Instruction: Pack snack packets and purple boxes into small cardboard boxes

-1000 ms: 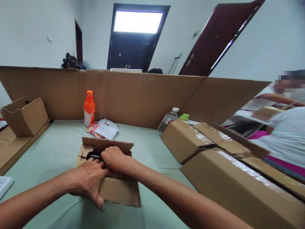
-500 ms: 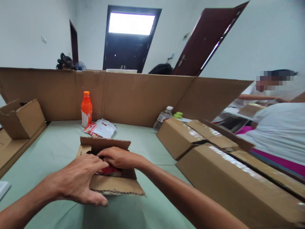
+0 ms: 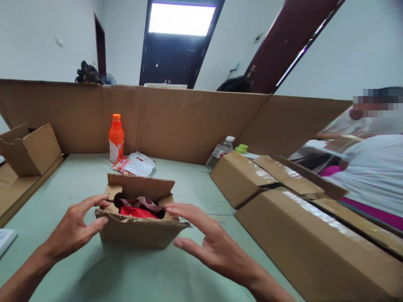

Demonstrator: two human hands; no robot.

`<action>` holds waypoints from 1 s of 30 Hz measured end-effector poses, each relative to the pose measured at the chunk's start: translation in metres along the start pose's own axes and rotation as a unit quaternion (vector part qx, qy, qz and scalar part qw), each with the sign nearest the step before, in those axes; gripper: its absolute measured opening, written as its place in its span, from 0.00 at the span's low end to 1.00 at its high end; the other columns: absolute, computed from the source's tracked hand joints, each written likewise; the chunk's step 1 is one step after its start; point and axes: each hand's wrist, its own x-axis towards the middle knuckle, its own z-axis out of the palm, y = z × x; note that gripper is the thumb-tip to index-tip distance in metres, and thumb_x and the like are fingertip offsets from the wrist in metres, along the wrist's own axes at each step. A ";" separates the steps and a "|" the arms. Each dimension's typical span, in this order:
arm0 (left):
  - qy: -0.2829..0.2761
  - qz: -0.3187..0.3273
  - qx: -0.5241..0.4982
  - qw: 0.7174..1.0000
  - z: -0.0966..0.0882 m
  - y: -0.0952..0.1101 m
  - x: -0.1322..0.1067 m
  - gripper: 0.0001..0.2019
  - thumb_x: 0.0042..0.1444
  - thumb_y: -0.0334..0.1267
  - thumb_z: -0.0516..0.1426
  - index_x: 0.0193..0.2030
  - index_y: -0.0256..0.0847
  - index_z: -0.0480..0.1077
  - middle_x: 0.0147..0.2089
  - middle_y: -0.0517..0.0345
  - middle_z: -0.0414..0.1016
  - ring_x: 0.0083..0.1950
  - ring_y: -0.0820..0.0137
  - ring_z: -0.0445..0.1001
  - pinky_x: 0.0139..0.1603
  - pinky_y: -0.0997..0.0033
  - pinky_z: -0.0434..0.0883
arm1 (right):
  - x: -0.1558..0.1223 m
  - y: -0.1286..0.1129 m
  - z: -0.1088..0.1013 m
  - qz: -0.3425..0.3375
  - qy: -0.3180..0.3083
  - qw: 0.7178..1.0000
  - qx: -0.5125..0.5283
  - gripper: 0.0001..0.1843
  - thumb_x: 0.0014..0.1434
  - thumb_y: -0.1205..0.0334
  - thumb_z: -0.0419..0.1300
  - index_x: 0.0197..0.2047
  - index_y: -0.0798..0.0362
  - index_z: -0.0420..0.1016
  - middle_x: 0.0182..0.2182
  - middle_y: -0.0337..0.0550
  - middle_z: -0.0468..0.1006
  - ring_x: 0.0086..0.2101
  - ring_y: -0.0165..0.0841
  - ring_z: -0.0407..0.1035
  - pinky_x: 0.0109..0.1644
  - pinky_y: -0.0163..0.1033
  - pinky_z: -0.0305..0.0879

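Head view: right hand (image 3: 210,241), fingers (image 3: 189,213) spread, withdrawn to rim of small carton (image 3: 135,233); left hand (image 3: 75,228), grip unclear.

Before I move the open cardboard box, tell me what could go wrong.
The crumpled dark item lies near the top of the cardboard box, so folding the back flap down might snag it. That flap also stands close in front of the white packet, so pushing the box backward could shove that against the orange bottle. The left hand and right hand are open at the box's sides; without a firm grip, it might slide on the green cloth.
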 end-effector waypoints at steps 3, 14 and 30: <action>0.068 -0.038 0.015 0.997 0.011 -0.001 0.008 0.23 0.63 0.45 0.58 0.63 0.43 0.68 0.51 0.52 0.80 0.46 0.64 0.82 0.51 0.60 0.81 | 0.013 0.012 0.012 0.023 0.091 0.991 -0.099 0.30 0.68 0.56 0.59 0.71 0.42 0.59 0.69 0.52 0.65 0.67 0.46 0.62 0.65 0.58 0.67; 0.028 -0.031 0.015 0.999 0.044 -0.030 0.012 0.20 0.69 0.42 0.49 0.62 0.42 0.72 0.72 0.41 0.62 0.72 0.51 0.64 0.69 0.44 0.68 | 0.024 0.035 0.025 -0.001 -0.060 0.995 -0.074 0.23 0.70 0.52 0.57 0.65 0.49 0.69 0.60 0.53 0.77 0.60 0.47 0.69 0.62 0.58 0.67; 0.054 -0.026 -0.060 0.996 0.057 -0.076 0.013 0.18 0.70 0.47 0.48 0.57 0.54 0.75 0.72 0.56 0.63 0.74 0.46 0.61 0.72 0.35 0.61 | 0.066 0.034 0.006 -0.056 -0.252 0.957 -0.133 0.45 0.55 0.33 0.67 0.72 0.34 0.62 0.75 0.53 0.51 0.73 0.57 0.42 0.70 0.68 0.45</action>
